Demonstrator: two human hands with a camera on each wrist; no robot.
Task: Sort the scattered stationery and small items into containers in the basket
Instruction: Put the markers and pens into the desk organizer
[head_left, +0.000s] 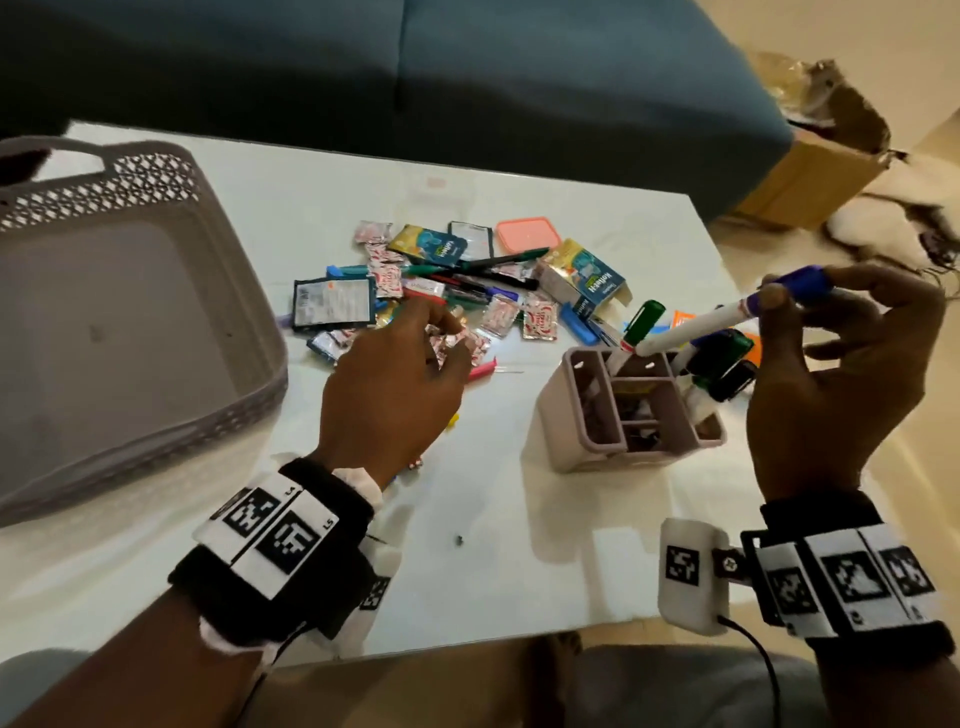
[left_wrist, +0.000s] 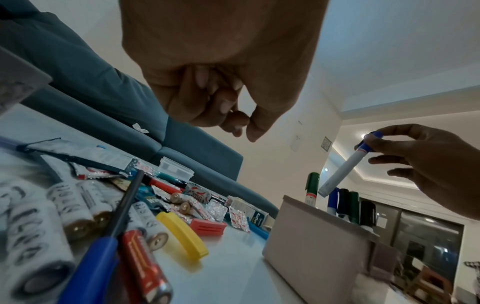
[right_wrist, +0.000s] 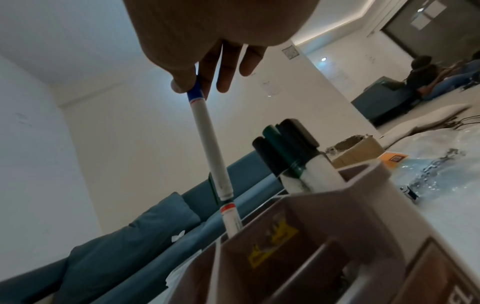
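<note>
Right hand: the right hand (head_left: 836, 374) pinches the blue cap of a white-barrelled whiteboard marker (head_left: 722, 319) between thumb and fingertips, the other fingers fanned loose; the marker's lower end sits just above the rim of the pale pink compartmented plastic desk organiser (head_left: 631, 415).
Left hand: the left hand (head_left: 395, 379) hovers over the heap of scattered sachets, pens and batteries (head_left: 447, 291), fingers loosely curled, holding nothing.
Basket: the grey perforated plastic basket (head_left: 156, 410) stands well apart from the organiser, at the table's left.
Risk: a green-capped marker (head_left: 644, 322) already stands in that back compartment — the descending tip could strike it and skid out; the light cap-only pinch could let the barrel swing.
Risk, later: I judge the tall organiser may tip if knocked.
View difference: the right wrist view shows tip and green cap nearly in line; the left wrist view alone shows white batteries (left_wrist: 78, 203) and a yellow clip (left_wrist: 182, 234).
</note>
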